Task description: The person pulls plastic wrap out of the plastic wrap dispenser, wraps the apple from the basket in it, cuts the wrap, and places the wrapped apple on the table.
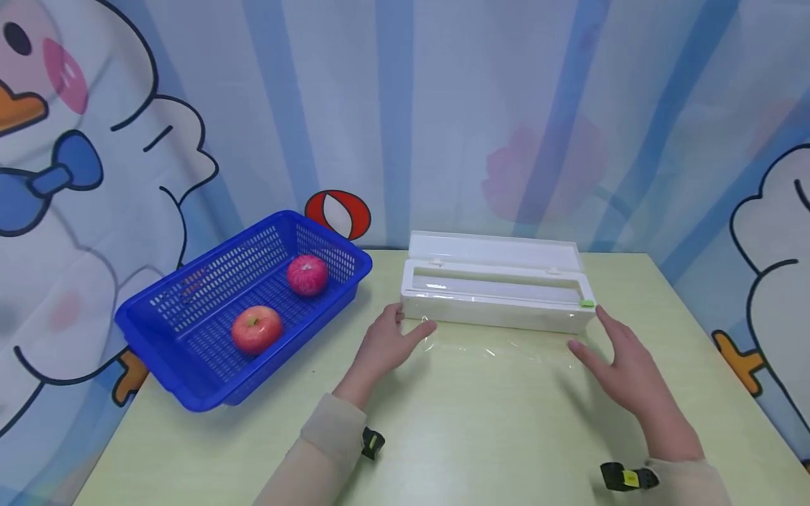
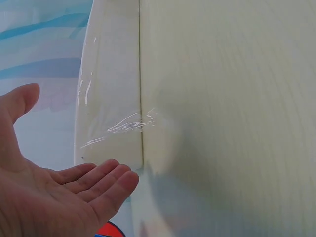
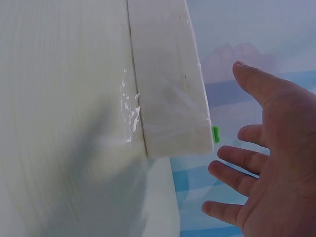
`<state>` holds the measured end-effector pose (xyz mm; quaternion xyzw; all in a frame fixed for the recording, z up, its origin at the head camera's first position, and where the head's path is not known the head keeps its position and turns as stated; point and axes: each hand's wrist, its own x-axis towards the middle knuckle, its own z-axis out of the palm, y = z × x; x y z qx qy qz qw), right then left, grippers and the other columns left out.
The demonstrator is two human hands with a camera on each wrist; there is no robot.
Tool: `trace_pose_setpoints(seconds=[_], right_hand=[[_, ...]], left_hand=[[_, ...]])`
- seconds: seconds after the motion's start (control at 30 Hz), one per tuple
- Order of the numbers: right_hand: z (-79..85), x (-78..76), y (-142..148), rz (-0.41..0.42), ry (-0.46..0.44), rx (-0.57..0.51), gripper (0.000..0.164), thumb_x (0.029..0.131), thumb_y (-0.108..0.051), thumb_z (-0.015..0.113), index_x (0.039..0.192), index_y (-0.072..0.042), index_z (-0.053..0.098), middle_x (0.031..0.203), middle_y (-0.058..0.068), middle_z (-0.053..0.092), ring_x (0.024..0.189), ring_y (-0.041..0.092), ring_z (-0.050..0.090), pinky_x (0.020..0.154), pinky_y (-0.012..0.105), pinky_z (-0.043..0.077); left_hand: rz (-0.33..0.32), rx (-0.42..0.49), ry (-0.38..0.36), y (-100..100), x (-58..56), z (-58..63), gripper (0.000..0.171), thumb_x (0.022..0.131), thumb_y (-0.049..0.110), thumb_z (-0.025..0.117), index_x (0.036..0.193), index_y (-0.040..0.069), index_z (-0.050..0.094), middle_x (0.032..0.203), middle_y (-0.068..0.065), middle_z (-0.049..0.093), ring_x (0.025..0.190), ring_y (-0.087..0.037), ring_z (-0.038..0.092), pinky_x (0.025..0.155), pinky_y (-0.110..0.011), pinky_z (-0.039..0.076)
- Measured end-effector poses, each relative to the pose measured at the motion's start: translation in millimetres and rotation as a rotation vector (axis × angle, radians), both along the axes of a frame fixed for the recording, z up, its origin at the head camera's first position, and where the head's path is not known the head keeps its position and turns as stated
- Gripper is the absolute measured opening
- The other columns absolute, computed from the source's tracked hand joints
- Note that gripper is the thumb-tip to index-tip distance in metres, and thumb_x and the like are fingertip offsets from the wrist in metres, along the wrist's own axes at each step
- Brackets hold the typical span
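Note:
A white cling film dispenser box (image 1: 500,316) stands on the table with its lid (image 1: 493,251) raised at the back. Clear cling film (image 1: 487,350) hangs over its front face and spreads a little onto the tabletop; its glints also show in both wrist views. My left hand (image 1: 387,344) is beside the box's left end, thumb apart and fingers extended. Near the right end, by a green slider (image 3: 216,134), is my right hand (image 1: 633,372) with its fingers spread. Neither hand holds anything, and whether fingertips touch the box I cannot tell.
A blue plastic basket (image 1: 209,379) sits on the left of the pale table (image 1: 481,436). It holds a red apple (image 1: 256,330) and a pinkish-red round fruit (image 1: 307,275) that looks wrapped in film. A cartoon-printed curtain (image 1: 443,119) hangs behind the table.

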<state>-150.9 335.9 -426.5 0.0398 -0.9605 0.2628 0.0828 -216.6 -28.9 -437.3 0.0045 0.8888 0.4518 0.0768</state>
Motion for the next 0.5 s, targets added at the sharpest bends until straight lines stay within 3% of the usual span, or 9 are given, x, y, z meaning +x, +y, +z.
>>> trace_pose_setpoints(seconds=[0.3,0.5], right_hand=[[-8.1,-4.6,7.3,0.002,-0.08,0.016,0.069,0.096,-0.05,0.048,0.142,-0.004,0.026,0.13,0.023,0.043,0.116,0.041,0.042,0.089,0.058,0.035],[-16.5,-11.9,14.2,0.017,-0.092,0.041,0.063,0.097,-0.049,0.048,0.137,-0.001,0.036,0.122,0.019,0.052,0.112,0.04,0.047,0.088,0.056,0.037]], left_hand=[[0.029,0.127,-0.124,-2.1,-10.7,-9.7,0.073,0.085,0.06,0.058,0.135,0.011,0.038,0.125,-0.005,0.051,0.115,-0.023,0.047,0.093,-0.041,0.039],[0.038,0.221,-0.155,-0.3,-17.0,-15.2,0.064,0.086,0.056,0.059,0.129,0.012,0.045,0.12,-0.004,0.053,0.107,-0.021,0.051,0.09,-0.039,0.041]])
